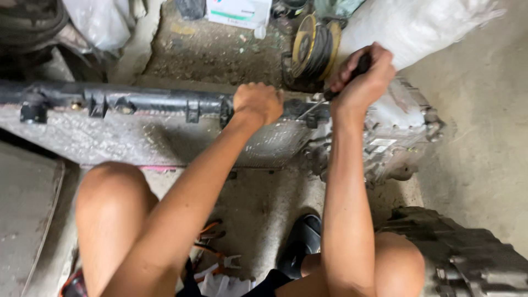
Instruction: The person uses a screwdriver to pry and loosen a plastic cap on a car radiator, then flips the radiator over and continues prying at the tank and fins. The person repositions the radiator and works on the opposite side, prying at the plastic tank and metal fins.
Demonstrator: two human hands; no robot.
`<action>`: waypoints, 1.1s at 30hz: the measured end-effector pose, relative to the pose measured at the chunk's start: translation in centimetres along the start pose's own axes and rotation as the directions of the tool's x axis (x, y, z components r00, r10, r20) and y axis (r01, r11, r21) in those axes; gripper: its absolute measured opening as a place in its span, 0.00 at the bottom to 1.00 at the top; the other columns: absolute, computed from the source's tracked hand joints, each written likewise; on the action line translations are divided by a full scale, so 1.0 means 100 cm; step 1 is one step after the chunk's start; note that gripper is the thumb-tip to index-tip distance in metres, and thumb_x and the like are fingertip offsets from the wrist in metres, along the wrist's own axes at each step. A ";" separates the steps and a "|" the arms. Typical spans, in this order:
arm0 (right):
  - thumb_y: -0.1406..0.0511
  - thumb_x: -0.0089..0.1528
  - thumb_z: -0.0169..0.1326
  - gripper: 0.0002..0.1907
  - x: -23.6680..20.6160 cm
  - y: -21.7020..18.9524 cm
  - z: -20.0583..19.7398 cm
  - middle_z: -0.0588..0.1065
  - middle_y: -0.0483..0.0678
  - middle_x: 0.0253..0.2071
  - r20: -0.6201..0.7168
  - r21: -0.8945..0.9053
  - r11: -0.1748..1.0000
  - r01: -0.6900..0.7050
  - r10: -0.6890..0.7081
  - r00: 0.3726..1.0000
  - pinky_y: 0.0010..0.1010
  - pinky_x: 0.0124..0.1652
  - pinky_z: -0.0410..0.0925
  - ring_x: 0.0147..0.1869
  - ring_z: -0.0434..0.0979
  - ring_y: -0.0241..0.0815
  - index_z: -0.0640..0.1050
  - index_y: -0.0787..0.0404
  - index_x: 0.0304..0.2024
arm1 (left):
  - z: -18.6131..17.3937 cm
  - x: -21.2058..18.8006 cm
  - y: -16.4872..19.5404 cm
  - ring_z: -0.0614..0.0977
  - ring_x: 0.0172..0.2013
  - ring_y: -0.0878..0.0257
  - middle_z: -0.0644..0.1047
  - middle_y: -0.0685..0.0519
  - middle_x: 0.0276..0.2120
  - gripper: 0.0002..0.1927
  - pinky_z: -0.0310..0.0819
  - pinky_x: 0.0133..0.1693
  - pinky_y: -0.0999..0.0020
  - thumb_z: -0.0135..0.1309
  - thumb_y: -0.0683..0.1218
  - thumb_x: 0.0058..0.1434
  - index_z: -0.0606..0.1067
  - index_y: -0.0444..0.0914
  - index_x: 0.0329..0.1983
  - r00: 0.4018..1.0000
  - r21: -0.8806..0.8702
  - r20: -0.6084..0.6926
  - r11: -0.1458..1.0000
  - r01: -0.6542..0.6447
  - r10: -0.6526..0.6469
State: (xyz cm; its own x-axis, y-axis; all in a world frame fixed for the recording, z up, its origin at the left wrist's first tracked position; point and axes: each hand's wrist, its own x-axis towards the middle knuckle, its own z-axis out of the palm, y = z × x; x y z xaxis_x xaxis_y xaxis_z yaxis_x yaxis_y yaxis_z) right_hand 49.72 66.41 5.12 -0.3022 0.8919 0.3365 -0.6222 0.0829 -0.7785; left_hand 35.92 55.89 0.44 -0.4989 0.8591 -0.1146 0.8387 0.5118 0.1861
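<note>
Your left hand (257,102) clenches the radiator's black top tank (148,103) — rigid, likely heavy, fins fragile; right hand (363,77) grips the screwdriver (335,88) — hold the tank.

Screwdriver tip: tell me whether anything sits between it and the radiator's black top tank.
Nothing visible does. The right hand holds the screwdriver, whose tip reaches the black top tank beside the left hand, which grips the tank.

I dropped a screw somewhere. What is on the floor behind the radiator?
Behind the radiator: a wire spool, a white box, white sacks and dirt. The floor right behind it is hidden.
</note>
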 end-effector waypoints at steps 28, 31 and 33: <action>0.52 0.63 0.45 0.23 0.070 0.030 0.036 0.53 0.40 0.11 -0.141 -0.324 0.898 -0.298 0.265 0.954 0.35 0.15 0.48 0.12 0.49 0.38 0.60 0.52 0.17 | 0.016 0.012 -0.029 0.81 0.50 0.48 0.82 0.46 0.45 0.23 0.73 0.52 0.51 0.44 0.60 0.68 0.83 0.42 0.43 0.992 -0.066 -0.079 0.993 -0.102 0.097; 0.52 0.67 0.41 0.22 0.041 -0.008 0.032 0.52 0.39 0.14 0.044 -0.262 0.963 0.067 -0.057 0.997 0.36 0.15 0.47 0.15 0.48 0.37 0.60 0.51 0.20 | 0.017 0.016 -0.034 0.81 0.51 0.48 0.82 0.45 0.46 0.23 0.74 0.53 0.52 0.45 0.60 0.69 0.84 0.41 0.44 0.995 -0.108 -0.086 0.992 -0.061 0.052; 0.52 0.69 0.39 0.23 0.022 -0.019 0.036 0.52 0.39 0.14 0.041 -0.218 0.975 0.048 -0.040 0.998 0.35 0.16 0.46 0.16 0.47 0.37 0.60 0.52 0.20 | 0.020 0.016 -0.037 0.81 0.51 0.47 0.82 0.46 0.46 0.23 0.75 0.52 0.51 0.46 0.60 0.68 0.84 0.41 0.43 0.994 -0.115 -0.099 0.992 -0.058 0.047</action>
State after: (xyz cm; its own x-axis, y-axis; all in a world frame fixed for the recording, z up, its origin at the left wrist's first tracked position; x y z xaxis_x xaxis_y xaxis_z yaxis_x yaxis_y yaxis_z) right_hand 47.65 66.57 9.27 -0.3068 0.8689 0.3885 -0.4633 0.2203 -0.8584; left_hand 32.50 55.35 -2.33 -0.4780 0.8783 -0.0090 0.8355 0.4578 0.3038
